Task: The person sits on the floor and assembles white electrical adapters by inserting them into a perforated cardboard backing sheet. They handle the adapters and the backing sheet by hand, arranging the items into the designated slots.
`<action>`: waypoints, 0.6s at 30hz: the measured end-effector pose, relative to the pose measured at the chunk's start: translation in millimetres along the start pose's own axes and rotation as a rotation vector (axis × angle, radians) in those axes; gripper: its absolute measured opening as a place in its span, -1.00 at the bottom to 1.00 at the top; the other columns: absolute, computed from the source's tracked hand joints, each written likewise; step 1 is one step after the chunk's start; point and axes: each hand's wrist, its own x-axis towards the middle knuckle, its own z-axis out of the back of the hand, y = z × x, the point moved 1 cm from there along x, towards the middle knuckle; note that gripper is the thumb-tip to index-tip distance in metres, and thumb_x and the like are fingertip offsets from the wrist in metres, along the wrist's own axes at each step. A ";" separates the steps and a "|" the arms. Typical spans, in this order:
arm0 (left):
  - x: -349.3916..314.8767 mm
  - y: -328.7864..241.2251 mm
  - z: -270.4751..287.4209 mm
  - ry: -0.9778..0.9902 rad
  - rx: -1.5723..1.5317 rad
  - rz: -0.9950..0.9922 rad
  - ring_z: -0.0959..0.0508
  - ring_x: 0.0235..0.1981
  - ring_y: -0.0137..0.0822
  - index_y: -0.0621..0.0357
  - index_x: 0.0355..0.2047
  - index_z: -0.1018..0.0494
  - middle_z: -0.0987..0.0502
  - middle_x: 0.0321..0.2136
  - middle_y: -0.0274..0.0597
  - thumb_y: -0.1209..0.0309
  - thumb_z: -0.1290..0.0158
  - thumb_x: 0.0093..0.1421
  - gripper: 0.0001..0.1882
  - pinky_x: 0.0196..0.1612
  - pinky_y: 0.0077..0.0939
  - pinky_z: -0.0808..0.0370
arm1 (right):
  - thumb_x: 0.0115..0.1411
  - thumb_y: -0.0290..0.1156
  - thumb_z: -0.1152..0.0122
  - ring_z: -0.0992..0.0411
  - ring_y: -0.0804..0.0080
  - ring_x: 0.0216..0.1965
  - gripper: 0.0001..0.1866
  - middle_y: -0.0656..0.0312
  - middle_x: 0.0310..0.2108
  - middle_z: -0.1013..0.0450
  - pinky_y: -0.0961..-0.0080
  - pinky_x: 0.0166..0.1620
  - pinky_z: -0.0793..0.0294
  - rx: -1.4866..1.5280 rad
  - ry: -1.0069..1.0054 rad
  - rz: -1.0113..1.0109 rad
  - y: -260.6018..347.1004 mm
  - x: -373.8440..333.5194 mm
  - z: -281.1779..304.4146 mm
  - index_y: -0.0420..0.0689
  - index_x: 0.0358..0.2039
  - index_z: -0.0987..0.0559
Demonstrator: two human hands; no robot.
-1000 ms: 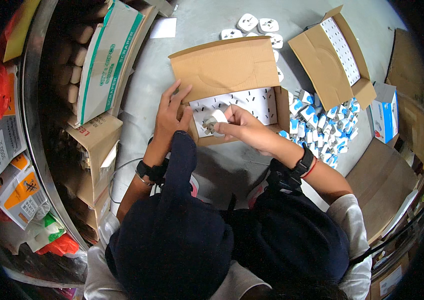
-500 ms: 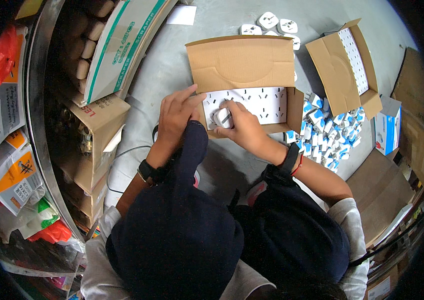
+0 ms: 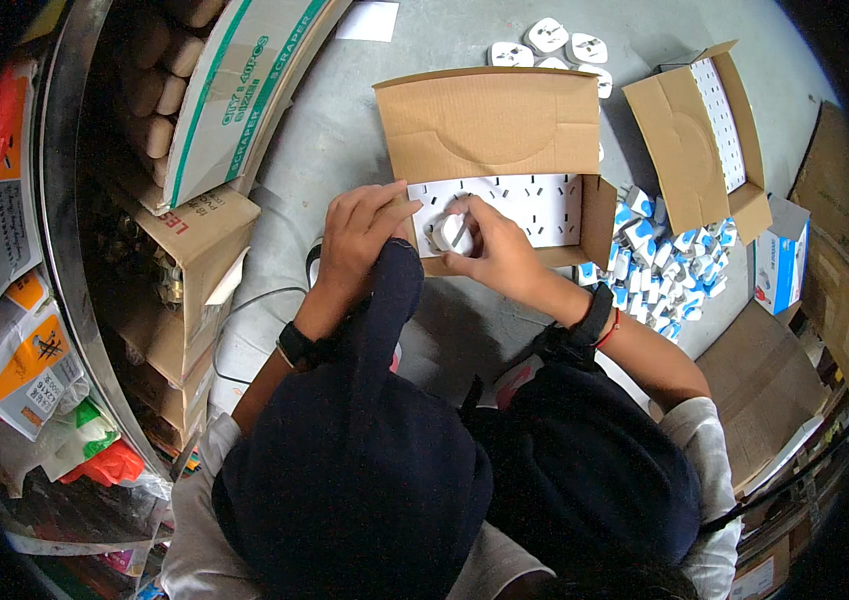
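An open cardboard box (image 3: 490, 120) stands in front of me with its lid raised on the far side. Inside lies a white panel (image 3: 550, 212) with rows of small dark slots. My right hand (image 3: 510, 255) reaches over the box's near wall, thumb and fingers closed round a white plug adapter (image 3: 453, 236) at the panel's left end. One dark bar shows across the adapter's top; its underside is hidden. My left hand (image 3: 357, 228) grips the box's left wall, with some of its fingertips over the rim.
Several white plug adapters (image 3: 548, 37) lie behind the box. To the right, small blue-and-white pieces (image 3: 660, 262) form a heap beside a second open box (image 3: 680, 150). A shelf with cartons (image 3: 210, 240) borders the left. A blue-and-white carton (image 3: 783, 262) stands far right.
The view has shifted slightly. My right hand still holds the adapter at the panel's left end, and my left hand's fingers have shifted a little on the box's left edge.
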 end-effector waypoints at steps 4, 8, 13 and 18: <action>3.9 -2.0 -0.4 -0.043 -0.053 0.040 -0.43 -0.04 -0.21 -0.04 -0.16 -0.55 -0.50 -0.12 -0.32 0.55 -0.14 -0.01 -0.64 0.05 -0.31 -0.35 | -0.08 -0.65 -0.23 -0.46 0.40 -0.21 -0.44 0.18 -0.22 -0.36 0.51 -0.19 -0.45 0.478 0.124 -0.001 -4.3 4.7 6.0 -0.10 -0.02 -0.32; 6.8 -4.7 2.5 -0.056 -0.087 0.138 -0.44 -0.07 -0.19 -0.02 -0.22 -0.57 -0.52 -0.23 -0.33 0.58 -0.12 -0.02 -0.68 0.04 -0.32 -0.35 | -0.06 -0.82 -0.07 -0.39 0.41 -0.09 -0.45 0.20 -0.09 -0.30 0.51 -0.09 -0.42 0.704 0.194 -0.046 -4.1 3.4 11.4 -0.04 -0.05 -0.37; 9.2 -4.8 1.6 -0.071 -0.109 0.131 -0.44 -0.08 -0.17 -0.01 -0.22 -0.56 -0.52 -0.23 -0.32 0.59 -0.12 -0.01 -0.68 0.03 -0.30 -0.36 | -0.12 -0.83 -0.07 -0.30 0.11 0.10 -0.45 0.08 -0.01 -0.28 0.40 0.04 -0.40 0.049 0.049 0.359 2.1 2.9 7.3 -0.06 -0.08 -0.43; 8.1 -5.4 -2.0 -0.053 -0.085 0.097 -0.43 -0.06 -0.18 -0.02 -0.22 -0.56 -0.50 -0.19 -0.32 0.55 -0.15 -0.03 -0.69 0.02 -0.30 -0.36 | -0.13 -0.82 -0.04 -0.23 -0.04 0.15 -0.45 -0.03 0.08 -0.21 0.32 0.13 -0.36 -0.079 0.127 0.464 4.8 3.5 -3.7 -0.08 -0.08 -0.45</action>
